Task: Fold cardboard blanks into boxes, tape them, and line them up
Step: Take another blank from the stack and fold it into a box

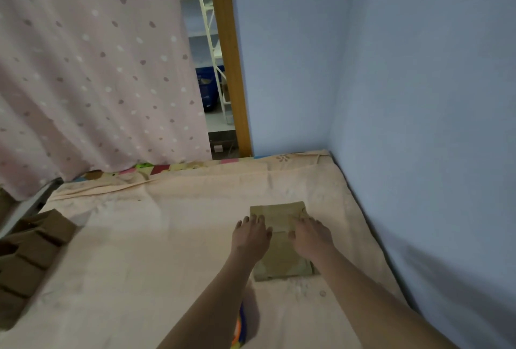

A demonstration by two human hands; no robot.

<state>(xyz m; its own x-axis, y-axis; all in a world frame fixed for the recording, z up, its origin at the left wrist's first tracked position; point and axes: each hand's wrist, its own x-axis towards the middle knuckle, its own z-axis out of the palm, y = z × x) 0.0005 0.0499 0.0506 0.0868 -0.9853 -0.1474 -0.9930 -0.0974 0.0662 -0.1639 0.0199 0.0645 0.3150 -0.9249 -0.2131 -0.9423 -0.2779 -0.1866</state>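
Both hands lie flat, fingers spread, on the cardboard blank [282, 239] on the bed's right side — left hand [251, 237] and right hand [312, 237] grip nothing. The soft sheet [167, 237] may let creases wander — finished boxes [30, 248] wait far left.

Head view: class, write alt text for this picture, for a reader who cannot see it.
Two bare hands, left hand and right hand, press flat on a cardboard blank lying on a peach sheet. Finished boxes stand in a row at the left edge, before a dotted curtain and blue wall.
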